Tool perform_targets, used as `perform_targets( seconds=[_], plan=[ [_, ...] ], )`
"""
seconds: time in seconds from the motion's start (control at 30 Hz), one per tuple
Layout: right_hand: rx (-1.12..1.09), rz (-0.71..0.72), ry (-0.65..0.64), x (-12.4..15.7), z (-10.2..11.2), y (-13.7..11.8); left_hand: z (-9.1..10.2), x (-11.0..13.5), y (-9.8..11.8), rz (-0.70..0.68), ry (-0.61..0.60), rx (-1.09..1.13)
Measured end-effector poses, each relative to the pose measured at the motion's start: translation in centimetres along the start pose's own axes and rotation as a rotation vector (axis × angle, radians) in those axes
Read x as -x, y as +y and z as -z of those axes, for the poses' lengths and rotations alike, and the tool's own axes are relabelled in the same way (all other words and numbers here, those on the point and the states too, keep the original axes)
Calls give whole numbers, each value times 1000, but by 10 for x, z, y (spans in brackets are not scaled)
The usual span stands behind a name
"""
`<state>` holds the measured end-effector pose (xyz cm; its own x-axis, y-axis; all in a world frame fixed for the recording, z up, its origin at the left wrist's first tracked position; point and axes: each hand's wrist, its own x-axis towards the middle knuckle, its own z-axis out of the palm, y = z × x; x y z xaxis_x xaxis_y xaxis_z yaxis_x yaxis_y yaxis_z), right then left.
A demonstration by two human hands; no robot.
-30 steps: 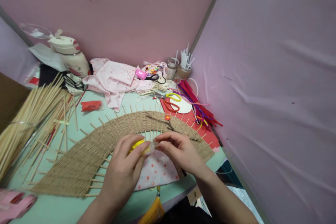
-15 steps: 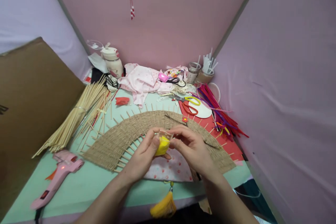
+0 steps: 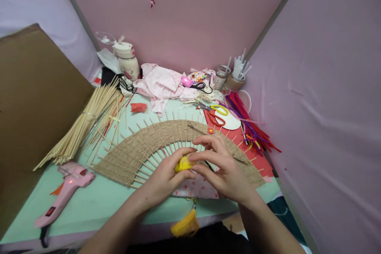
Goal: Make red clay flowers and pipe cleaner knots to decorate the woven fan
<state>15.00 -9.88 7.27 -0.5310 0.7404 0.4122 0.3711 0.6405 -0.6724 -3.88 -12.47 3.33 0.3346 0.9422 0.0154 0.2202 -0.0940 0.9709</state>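
My left hand (image 3: 166, 176) is closed round a small yellow object (image 3: 182, 164), held just above the inner edge of a woven straw fan (image 3: 143, 147) with wooden ribs. My right hand (image 3: 223, 166) meets it from the right, its fingertips pinching at the same yellow object. Both hands hover over the pink flowered cloth (image 3: 190, 192) at the fan's centre. A yellow tassel (image 3: 186, 224) hangs off the table edge below them.
A pink glue gun (image 3: 64, 190) lies at the left front. A bundle of bamboo sticks (image 3: 86, 123) leans by a brown cardboard sheet (image 3: 32, 99). Scissors (image 3: 216, 111), pipe cleaners (image 3: 247, 121), red paper (image 3: 253, 154), pink fabric (image 3: 160, 83), cups (image 3: 232, 79) and a jar (image 3: 127, 61) crowd the back.
The view swung left, then settled, bringing the glue gun and cardboard into sight. My hands stayed together on the yellow object and sank slightly toward me; the right fingers now spread over it.
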Motion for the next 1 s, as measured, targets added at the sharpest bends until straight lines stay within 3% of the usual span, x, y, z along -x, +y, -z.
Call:
perform_targets(
  seconds=[0.37,0.43,0.57,0.83,1.0],
  plan=[
    [-10,10,-124,-2,1,4,2,7,3,35,-2,194],
    [-101,-3,-63,1,3,5,2,6,0,33,7,294],
    [-257,-144,176,7,-2,11,1,3,-4,20,44,531],
    [-407,-372,215,5,-33,9,-12,5,-3,139,126,605],
    [-401,-401,242,2,-37,5,-11,6,-5,85,193,451]
  ],
)
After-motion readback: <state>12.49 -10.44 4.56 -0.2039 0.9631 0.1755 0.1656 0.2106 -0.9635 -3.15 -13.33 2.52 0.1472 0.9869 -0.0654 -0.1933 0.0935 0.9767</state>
